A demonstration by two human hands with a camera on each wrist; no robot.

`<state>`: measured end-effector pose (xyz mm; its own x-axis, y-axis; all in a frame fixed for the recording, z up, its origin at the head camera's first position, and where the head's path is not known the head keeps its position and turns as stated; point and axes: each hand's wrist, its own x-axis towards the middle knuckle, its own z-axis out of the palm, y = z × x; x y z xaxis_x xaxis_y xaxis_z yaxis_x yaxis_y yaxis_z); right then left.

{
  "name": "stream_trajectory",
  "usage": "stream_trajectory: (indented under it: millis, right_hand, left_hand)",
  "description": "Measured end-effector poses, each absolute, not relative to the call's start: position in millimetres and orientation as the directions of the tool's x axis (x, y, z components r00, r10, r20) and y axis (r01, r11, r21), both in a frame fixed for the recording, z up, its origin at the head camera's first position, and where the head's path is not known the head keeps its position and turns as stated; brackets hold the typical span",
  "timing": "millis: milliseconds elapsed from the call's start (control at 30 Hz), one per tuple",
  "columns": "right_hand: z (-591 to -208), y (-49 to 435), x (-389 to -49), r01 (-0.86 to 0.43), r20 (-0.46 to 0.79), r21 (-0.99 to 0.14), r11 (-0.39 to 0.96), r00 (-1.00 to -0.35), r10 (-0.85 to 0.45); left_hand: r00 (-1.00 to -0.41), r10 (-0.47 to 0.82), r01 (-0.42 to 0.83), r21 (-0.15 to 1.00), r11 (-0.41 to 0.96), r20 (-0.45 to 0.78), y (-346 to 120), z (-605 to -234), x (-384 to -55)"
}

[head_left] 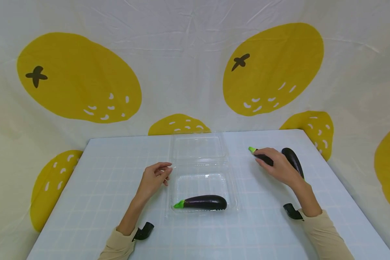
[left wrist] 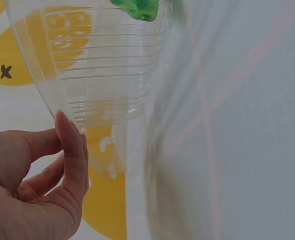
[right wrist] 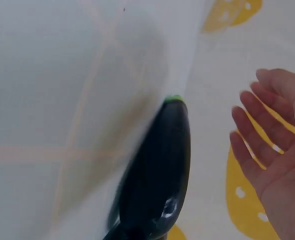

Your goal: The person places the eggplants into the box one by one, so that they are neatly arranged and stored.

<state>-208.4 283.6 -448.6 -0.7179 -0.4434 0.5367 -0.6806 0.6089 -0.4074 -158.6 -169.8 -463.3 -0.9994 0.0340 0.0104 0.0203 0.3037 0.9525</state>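
A clear plastic clamshell container (head_left: 199,163) lies open at the middle of the table. An eggplant (head_left: 205,202) with a green stem rests in its near half. My left hand (head_left: 155,177) is at the container's left edge, fingertips pinching its thin rim (left wrist: 35,85) in the left wrist view. My right hand (head_left: 276,164) hovers over a second eggplant (head_left: 263,158), whose green stem points left. The right wrist view shows the fingers loosely spread, apart from a dark eggplant (right wrist: 160,165). A third eggplant (head_left: 292,160) lies just right of this hand, partly hidden.
The table (head_left: 117,187) has a pale checked cover and meets a white cloth backdrop (head_left: 182,72) with yellow fruit prints behind. A black wrist device (head_left: 144,231) sits at the left cuff, another black device (head_left: 292,211) at the right.
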Motion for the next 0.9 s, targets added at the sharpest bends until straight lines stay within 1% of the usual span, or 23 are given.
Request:
stream_trajectory:
  millis: [133,300,400,900]
  right_hand:
    - [-451.2,294.9,-208.5,-0.640,0.516,-0.409,0.650,-0.750,-0.414]
    - [-453.8,307.0,-205.9,-0.550,0.444,-0.411,0.727,-0.817,-0.367]
    - [-455.4,312.0,-204.8,-0.516,0.405,-0.419,0.747,-0.843,-0.354]
    - [-460.2,322.4,-204.4,-0.468,0.323,-0.398,0.789,-0.876,-0.357]
  left_hand:
    - [-0.999,0.036,0.022,0.953,0.304,0.012,-169.9,-464.0,-159.0]
    - [-0.999,0.036,0.023,0.951,0.308,0.013,-169.8,-463.9,-159.3]
    - [-0.999,0.036,0.024,0.951,0.307,0.014,-169.7,-463.6,-159.4]
    - [-0.999,0.040,0.016,0.953,0.302,0.004,-170.2,-463.6,-158.6]
